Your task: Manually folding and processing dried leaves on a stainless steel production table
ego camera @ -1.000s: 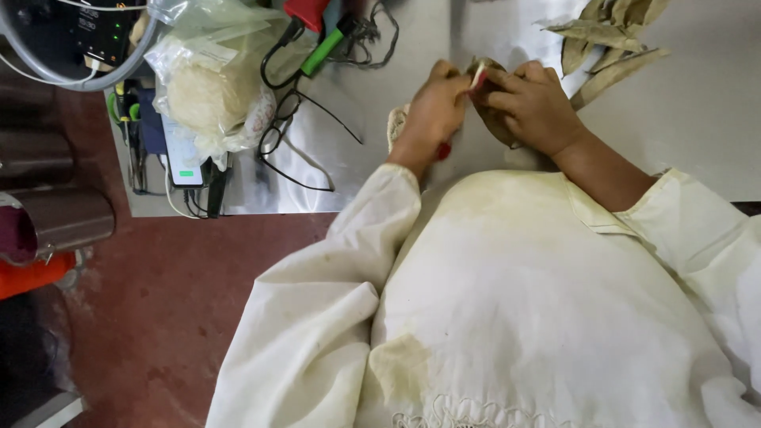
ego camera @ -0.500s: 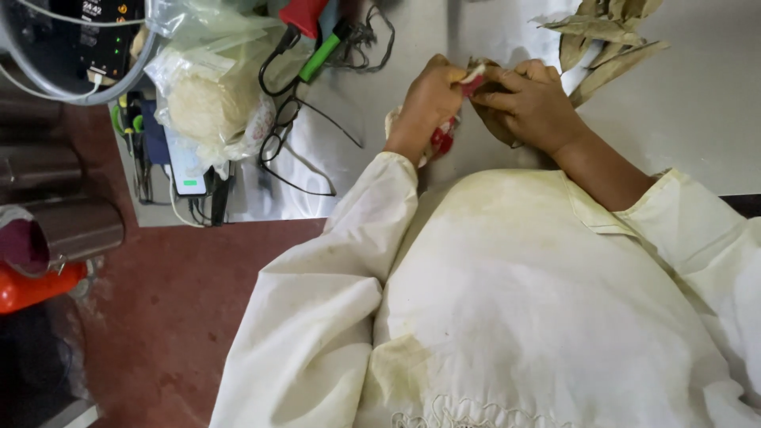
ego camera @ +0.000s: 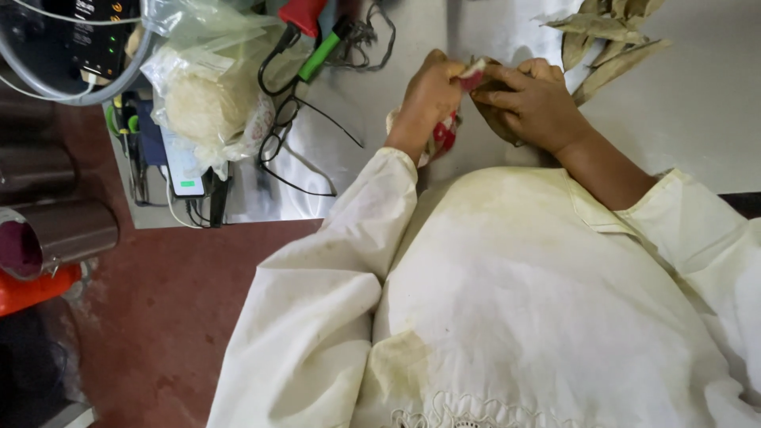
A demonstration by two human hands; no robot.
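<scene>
Head view: both hands meet over the steel table (ego camera: 380, 103), just above the person's chest. Left hand (ego camera: 428, 95) closed w/ fingers curled round a small pink-red piece (ego camera: 473, 74); a red bit (ego camera: 444, 136) shows under its wrist. Right hand (ego camera: 535, 103) pinches the same piece from the other side. Dried leaves (ego camera: 606, 47) lie on the table just past the right hand. Plastic bag (ego camera: 210, 103) and black cables (ego camera: 289, 127) sit on the table well off beyond the left hand.

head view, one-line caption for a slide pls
Both hands, left hand and right hand, pinch a small red-and-white piece over a table beside dried leaves.
</scene>
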